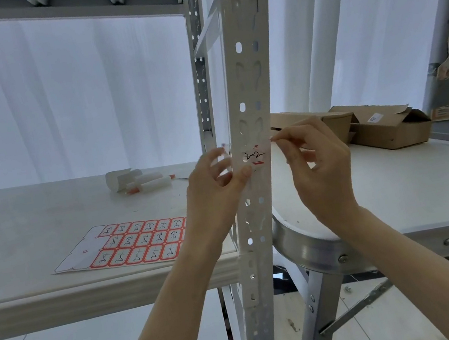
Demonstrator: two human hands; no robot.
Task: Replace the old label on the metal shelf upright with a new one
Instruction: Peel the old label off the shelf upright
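Reaching up from below, a person's two bare arms meet at the metal upright (242, 30) of a shelf unit, where a red-bordered label (254, 156) with handwritten marks sits on the front face, level with the hands. The left hand (213, 180) steadies the work: its thumb lies on the face at the label's lower left corner while the fingers curl behind the edge, a narrow grip on the upright that seems meant to keep the sticker from shifting. The right hand (317, 159) has a fine grip on the label's upper right corner, thumb and forefinger closed on it, the other fingers folded clear. Whether the sticker is coming off or going on cannot be told from this view. Just beyond the left wrist, a sheet of matching labels (137, 242) lies flat on the shelf board (31, 221), several of its places already bare, kept within easy reach as the likely supply of replacements. Farther back on the same board rest a curl of white paper and some marker pens (144, 181), probably used for the writing. To the right, a table (400, 186) with a rounded metal rim carries open cardboard boxes (383, 124), well apart from the job, and a pale curtain (54, 95) closes the background.
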